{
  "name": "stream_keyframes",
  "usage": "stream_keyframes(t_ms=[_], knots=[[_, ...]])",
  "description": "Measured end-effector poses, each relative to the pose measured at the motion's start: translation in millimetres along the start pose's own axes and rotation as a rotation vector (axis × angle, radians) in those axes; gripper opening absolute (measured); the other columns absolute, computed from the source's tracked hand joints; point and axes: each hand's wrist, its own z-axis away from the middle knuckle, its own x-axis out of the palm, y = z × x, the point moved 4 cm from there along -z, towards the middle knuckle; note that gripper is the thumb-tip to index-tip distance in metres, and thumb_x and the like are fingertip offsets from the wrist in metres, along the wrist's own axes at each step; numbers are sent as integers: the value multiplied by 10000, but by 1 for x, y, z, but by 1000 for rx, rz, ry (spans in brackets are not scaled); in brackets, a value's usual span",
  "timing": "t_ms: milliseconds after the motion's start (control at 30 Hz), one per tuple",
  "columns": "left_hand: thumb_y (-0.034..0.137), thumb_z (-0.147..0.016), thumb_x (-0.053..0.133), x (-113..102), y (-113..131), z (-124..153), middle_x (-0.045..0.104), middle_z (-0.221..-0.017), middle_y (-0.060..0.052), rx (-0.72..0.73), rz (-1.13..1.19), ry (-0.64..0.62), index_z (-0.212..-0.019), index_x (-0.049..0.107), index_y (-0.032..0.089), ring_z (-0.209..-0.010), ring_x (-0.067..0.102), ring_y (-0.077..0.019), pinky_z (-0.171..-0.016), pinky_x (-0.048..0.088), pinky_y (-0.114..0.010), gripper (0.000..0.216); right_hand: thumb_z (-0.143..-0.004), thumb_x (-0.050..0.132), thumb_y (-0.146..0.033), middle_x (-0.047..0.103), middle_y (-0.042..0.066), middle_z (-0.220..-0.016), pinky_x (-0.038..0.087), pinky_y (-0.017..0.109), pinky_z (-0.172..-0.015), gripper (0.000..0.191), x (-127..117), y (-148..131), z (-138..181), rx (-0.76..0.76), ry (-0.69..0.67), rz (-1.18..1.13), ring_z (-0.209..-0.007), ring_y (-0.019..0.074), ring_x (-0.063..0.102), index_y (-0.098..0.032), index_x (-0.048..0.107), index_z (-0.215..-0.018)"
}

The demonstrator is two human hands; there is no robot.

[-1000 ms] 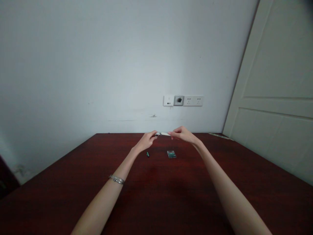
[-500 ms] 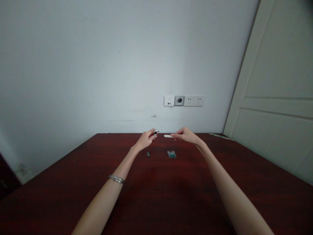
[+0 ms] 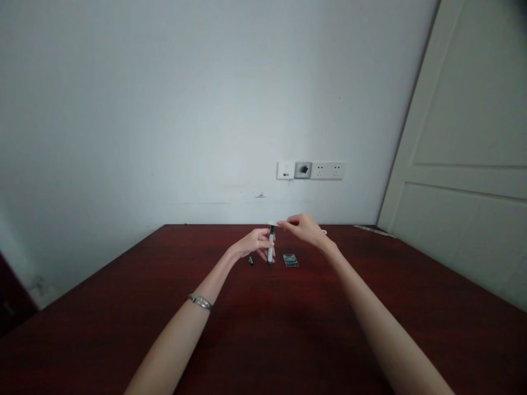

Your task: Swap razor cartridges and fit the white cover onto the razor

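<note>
My left hand [image 3: 256, 243] is closed on a slim white stick-shaped tool with black ends [image 3: 270, 249], which it holds nearly upright above the table. My right hand [image 3: 303, 227] pinches a thin flat white strip [image 3: 272, 223] between thumb and fingers. The strip lies across the top end of the tool; whether they touch I cannot tell. A small green-and-black piece [image 3: 251, 260] rests on the table beside my left hand. Right of the tool lies a clear flat case [image 3: 290, 260] with teal contents.
The dark red wooden table [image 3: 263, 329] runs back to a pale wall with a row of sockets [image 3: 310, 170]. A long thin pale strip [image 3: 374, 231] lies at the table's back right edge. A white panelled door [image 3: 465, 137] stands at the right.
My left hand has turned the tool from pointing away to nearly upright and moved slightly right. My right hand has moved left, bringing the white strip over the tool's top end.
</note>
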Motion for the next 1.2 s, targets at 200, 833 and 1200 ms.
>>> stream_keyframes(t_ms=[200,833,1200], knots=[[338,-737,635,2,0,-2,648,-708,-74,32,17,3,-957,425,146,-567,658,-187,-493,503,-237,360,-770,435,-599,443,-12,-459,244,224,-480,549,-15,3,2,15,-38,-9,-472,92,371,-128,644,-580],[327,-733,644,-17,16,5,653,-740,-82,61,-31,131,-951,410,148,-619,663,-194,-526,516,-266,367,-738,455,-621,466,-14,-459,267,226,-474,555,-23,30,7,137,27,-224,-455,86,383,-116,646,-610],[267,-742,614,-13,7,-4,652,-808,-86,60,-130,144,-1005,460,156,-665,653,-167,-560,510,-255,324,-722,538,-532,501,-14,-502,274,215,-430,438,-17,7,7,167,-184,-346,-432,67,374,-111,650,-671]])
